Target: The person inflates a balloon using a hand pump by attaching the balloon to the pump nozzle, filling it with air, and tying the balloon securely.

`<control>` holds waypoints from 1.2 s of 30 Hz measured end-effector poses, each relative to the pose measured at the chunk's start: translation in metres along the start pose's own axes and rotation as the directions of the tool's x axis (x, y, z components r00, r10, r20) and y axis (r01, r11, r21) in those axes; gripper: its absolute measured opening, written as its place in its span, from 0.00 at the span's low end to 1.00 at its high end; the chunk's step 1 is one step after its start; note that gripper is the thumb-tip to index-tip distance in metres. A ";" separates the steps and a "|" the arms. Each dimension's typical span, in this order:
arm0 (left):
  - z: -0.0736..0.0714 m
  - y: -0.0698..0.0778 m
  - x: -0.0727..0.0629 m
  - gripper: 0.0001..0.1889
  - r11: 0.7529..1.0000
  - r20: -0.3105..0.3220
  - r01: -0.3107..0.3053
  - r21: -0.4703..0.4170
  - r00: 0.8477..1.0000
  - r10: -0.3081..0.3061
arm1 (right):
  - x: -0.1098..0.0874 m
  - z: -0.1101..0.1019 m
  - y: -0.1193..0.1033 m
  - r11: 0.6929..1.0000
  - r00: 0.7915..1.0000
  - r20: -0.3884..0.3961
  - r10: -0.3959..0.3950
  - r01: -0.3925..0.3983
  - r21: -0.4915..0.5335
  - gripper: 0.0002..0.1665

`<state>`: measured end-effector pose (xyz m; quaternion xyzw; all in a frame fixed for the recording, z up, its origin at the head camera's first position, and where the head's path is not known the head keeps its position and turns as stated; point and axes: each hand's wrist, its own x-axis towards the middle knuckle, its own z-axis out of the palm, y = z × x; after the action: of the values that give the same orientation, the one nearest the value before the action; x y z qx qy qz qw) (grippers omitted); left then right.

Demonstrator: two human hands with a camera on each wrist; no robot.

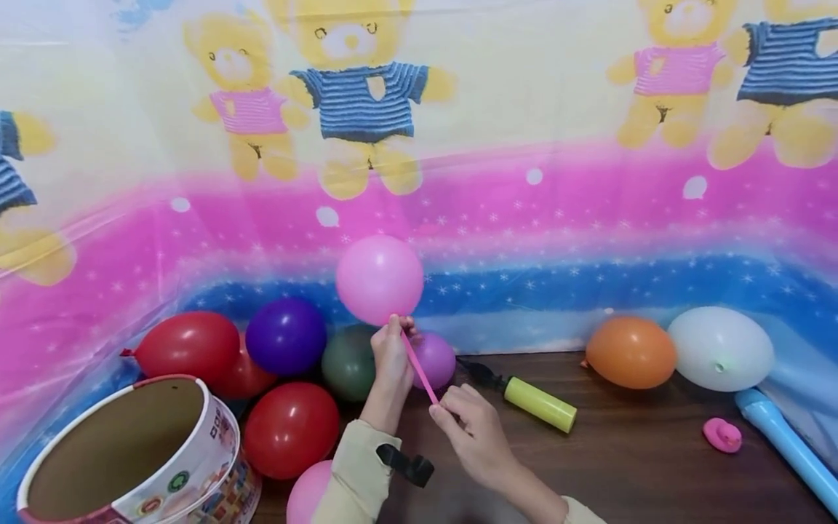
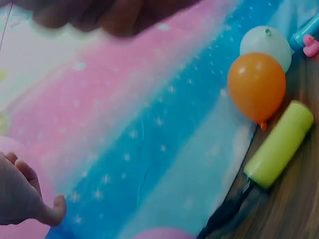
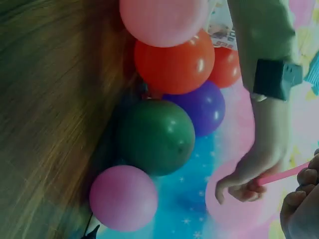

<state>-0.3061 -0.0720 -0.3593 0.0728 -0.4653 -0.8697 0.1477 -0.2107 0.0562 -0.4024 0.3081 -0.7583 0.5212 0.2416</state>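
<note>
An inflated pink balloon (image 1: 380, 279) stands above my left hand (image 1: 391, 356), whose fingers pinch it at the neck. From there its long pink neck (image 1: 420, 368) runs stretched down to my right hand (image 1: 473, 429), which grips the far end between thumb and fingers. In the right wrist view the stretched strip (image 3: 284, 174) spans the gap between both hands. Behind the left hand lie a dark green balloon (image 1: 350, 362) and a small purple-pink balloon (image 1: 433, 359). A yellow-green hand pump (image 1: 540, 404) lies just beyond the right hand.
At the left stands a large open bucket (image 1: 225, 444), beside red balloons (image 1: 292, 431) and a dark purple one (image 1: 286, 336). An orange balloon (image 1: 631, 352), a white balloon (image 1: 720, 348), a pink rubber duck (image 1: 722, 435) and a light blue tube (image 1: 795, 451) are on the right, before a bear-printed backdrop.
</note>
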 end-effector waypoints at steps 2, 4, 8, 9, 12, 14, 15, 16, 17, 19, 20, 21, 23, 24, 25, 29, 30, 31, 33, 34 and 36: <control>-0.001 0.003 0.002 0.19 1.000 0.008 0.000 -0.011 1.000 0.000 | -0.005 -0.005 0.000 0.999 1.000 -0.001 -0.008 0.008 0.054 0.16; -0.002 0.008 0.000 0.20 1.000 0.043 0.018 -0.022 0.999 -0.017 | -0.010 -0.013 0.008 0.992 1.000 0.022 0.011 -0.013 0.129 0.14; -0.006 0.015 -0.014 0.22 0.999 0.144 0.038 0.004 0.989 -0.038 | -0.015 -0.043 0.048 0.946 0.962 0.188 0.198 -0.238 0.221 0.12; -0.008 0.015 -0.018 0.22 0.999 0.173 0.042 0.026 0.984 -0.046 | -0.014 -0.052 0.062 0.924 0.938 0.233 0.257 -0.309 0.226 0.13; -0.014 0.012 -0.035 0.21 0.994 0.255 0.043 0.105 0.964 -0.069 | -0.003 -0.077 0.103 0.839 0.840 0.332 0.430 -0.508 0.197 0.15; -0.017 0.006 -0.045 0.21 0.983 0.308 0.035 0.181 0.947 -0.091 | 0.010 -0.091 0.123 0.804 0.794 0.363 0.488 -0.571 0.166 0.16; -0.018 0.002 -0.050 0.20 0.977 0.323 0.028 0.211 0.941 -0.097 | 0.019 -0.097 0.130 0.805 0.784 0.366 0.501 -0.578 0.136 0.15; -0.018 -0.002 -0.053 0.20 0.971 0.329 0.021 0.240 0.939 -0.102 | 0.029 -0.102 0.134 0.816 0.783 0.368 0.502 -0.569 0.099 0.15; -0.019 -0.006 -0.056 0.20 0.963 0.330 0.017 0.268 0.938 -0.108 | 0.041 -0.108 0.135 0.833 0.790 0.362 0.495 -0.550 0.061 0.14; -0.019 -0.014 -0.057 0.20 0.949 0.310 0.016 0.316 0.943 -0.119 | 0.065 -0.115 0.129 0.871 0.820 0.340 0.460 -0.491 0.007 0.14; -0.018 -0.019 -0.056 0.20 0.943 0.293 0.019 0.332 0.948 -0.123 | 0.077 -0.117 0.123 0.895 0.844 0.322 0.428 -0.445 -0.024 0.13; -0.017 -0.023 -0.054 0.19 0.937 0.278 0.024 0.348 0.952 -0.127 | 0.089 -0.118 0.114 0.915 0.868 0.298 0.398 -0.399 -0.062 0.14; -0.014 -0.030 -0.050 0.18 0.916 0.276 0.015 0.402 0.952 -0.136 | 0.109 -0.117 0.093 0.945 0.911 0.257 0.323 -0.296 -0.137 0.14; -0.011 -0.032 -0.048 0.17 0.900 0.284 0.004 0.436 0.948 -0.142 | 0.115 -0.114 0.081 0.955 0.928 0.246 0.281 -0.244 -0.170 0.13; -0.008 -0.034 -0.046 0.16 0.879 0.300 -0.012 0.477 0.942 -0.149 | 0.120 -0.111 0.069 0.958 0.938 0.244 0.245 -0.196 -0.208 0.12; 0.007 -0.032 -0.044 0.17 0.752 0.441 -0.160 0.640 0.877 -0.189 | 0.130 -0.095 0.034 0.919 0.936 0.351 0.038 0.105 -0.379 0.10; 0.011 -0.029 -0.044 0.17 0.717 0.479 -0.216 0.662 0.858 -0.184 | 0.131 -0.091 0.028 0.899 0.922 0.387 0.005 0.165 -0.405 0.10; 0.014 -0.027 -0.045 0.18 0.683 0.515 -0.277 0.676 0.840 -0.168 | 0.133 -0.087 0.024 0.874 0.907 0.420 -0.018 0.219 -0.434 0.10; 0.018 -0.023 -0.047 0.18 0.628 0.581 -0.402 0.666 0.808 -0.100 | 0.135 -0.080 0.020 0.839 0.879 0.477 -0.018 0.273 -0.471 0.13; 0.019 -0.022 -0.049 0.18 0.604 0.603 -0.461 0.650 0.797 -0.040 | 0.135 -0.078 0.020 0.831 0.874 0.485 0.010 0.263 -0.490 0.15; 0.019 -0.024 -0.051 0.17 0.574 0.644 -0.571 0.587 0.759 0.096 | 0.135 -0.073 0.019 0.823 0.872 0.481 0.091 0.206 -0.530 0.19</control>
<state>-0.2670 -0.0278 -0.3693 -0.2171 -0.8097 -0.5285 0.1340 -0.3147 0.1006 -0.2968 0.3668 -0.9038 0.1706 0.1399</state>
